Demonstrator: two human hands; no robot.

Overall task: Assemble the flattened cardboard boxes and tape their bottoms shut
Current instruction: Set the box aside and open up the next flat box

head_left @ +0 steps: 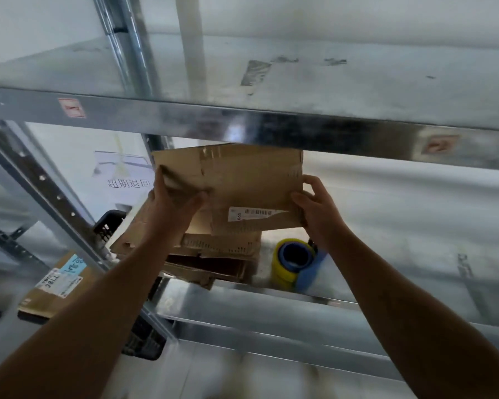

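A flattened brown cardboard box [242, 185] with a white barcode label is held up above a stack of other flattened boxes [213, 254] on a metal shelf. My left hand [176, 197] grips its left edge, thumb over the front. My right hand [314, 208] pinches its right edge. A tape dispenser [296, 262] with a yellow tape roll and blue body stands on the shelf just right of the stack, below my right hand.
The metal shelf [415, 231] stretches to the right. An upper shelf beam [242, 122] crosses just above the held box. A slanted upright post [55, 197] stands left. A labelled parcel [55, 283] and a black crate [110, 226] lie at left.
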